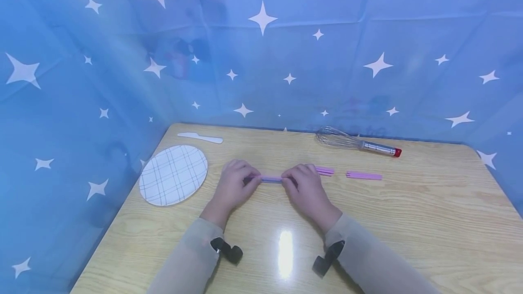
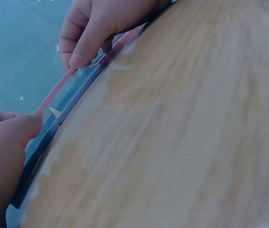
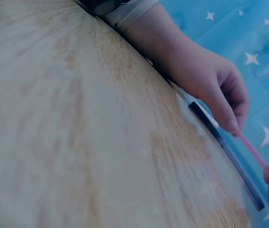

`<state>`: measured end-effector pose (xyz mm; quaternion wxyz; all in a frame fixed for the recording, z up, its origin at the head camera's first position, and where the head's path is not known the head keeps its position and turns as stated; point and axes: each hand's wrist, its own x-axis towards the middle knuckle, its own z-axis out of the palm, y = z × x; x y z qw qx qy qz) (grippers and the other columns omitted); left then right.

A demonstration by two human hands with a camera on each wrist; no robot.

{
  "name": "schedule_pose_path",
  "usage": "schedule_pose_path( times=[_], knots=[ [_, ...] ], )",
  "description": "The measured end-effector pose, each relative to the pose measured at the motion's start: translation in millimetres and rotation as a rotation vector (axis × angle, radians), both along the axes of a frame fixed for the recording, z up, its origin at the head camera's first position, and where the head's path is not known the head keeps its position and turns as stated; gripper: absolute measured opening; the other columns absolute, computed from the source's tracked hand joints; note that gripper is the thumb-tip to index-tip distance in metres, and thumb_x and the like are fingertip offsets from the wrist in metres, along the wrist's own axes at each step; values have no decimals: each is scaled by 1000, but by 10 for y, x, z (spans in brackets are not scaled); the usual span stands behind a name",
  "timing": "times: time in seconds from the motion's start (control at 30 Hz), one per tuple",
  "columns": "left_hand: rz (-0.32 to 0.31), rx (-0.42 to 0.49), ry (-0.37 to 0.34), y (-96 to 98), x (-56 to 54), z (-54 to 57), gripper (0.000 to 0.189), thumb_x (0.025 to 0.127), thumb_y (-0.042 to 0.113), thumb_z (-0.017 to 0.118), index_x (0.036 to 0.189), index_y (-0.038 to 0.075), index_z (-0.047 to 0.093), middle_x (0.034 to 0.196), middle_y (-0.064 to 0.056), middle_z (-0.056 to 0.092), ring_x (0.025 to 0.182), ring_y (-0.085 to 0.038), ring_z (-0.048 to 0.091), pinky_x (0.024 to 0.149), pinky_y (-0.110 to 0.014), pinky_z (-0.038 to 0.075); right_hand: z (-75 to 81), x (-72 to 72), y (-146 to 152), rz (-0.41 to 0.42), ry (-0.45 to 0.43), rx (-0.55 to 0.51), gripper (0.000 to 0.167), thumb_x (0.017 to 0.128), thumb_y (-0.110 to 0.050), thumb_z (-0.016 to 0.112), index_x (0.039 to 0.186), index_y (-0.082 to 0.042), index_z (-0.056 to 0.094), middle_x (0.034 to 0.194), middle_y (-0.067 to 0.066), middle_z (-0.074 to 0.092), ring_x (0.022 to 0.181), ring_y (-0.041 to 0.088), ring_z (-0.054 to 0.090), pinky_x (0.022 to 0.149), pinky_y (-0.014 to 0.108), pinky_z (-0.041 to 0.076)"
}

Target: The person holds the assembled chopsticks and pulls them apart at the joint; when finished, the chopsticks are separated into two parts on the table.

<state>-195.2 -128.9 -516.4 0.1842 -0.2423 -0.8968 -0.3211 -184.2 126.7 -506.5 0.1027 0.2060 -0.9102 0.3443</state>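
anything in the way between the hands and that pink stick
Nothing visible is: the left hand and the right hand both pinch the pink stick directly. A dark strip shows below it, not in between.

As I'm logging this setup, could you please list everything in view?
held strip: 1, pink, between hands
bar: 1, dark blue, below held strip
strip groups: 2, pink, right of centre
whisk: 1, silver and red, back right
knife: 1, white, back left
disc: 1, white, dark-lined, left
table: 1, wood-toned, beneath
curtain: 1, blue, white-starred, behind
wrist cameras: 2, black, at cuffs
sleeves: 2, beige, forearms
left hand: 1, bare, pinching held strip
right hand: 1, bare, pinching held strip
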Motion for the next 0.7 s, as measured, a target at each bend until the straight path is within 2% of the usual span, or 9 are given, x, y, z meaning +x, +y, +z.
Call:
schedule_pose_path(
  times=[0.27,0.5,0.7],
  knots=[
    [14,51,12,17,6,6,12,96,30,81,99,19,80,99,11,70,101,-13,60,105,-45,43,16,16,7,5,64,-69,12,101,-21,75,110,-14,78,99,-5,71,101,22,53,89,41,43],
    [61,75,35,28,22,20,15,94,31,84,97,17,79,96,9,71,96,-15,62,101,-44,41,37,34,16,4,93,-92,11,100,-17,75,109,-12,79,102,-1,74,103,23,56,90,42,44],
    [84,103,-2,31,20,31,18,91,32,86,95,17,78,94,11,68,92,-13,60,100,-42,38,9,7,57,-7,99,-125,9,99,-15,77,107,-13,79,102,-3,74,104,22,56,91,42,44]
  ],
)
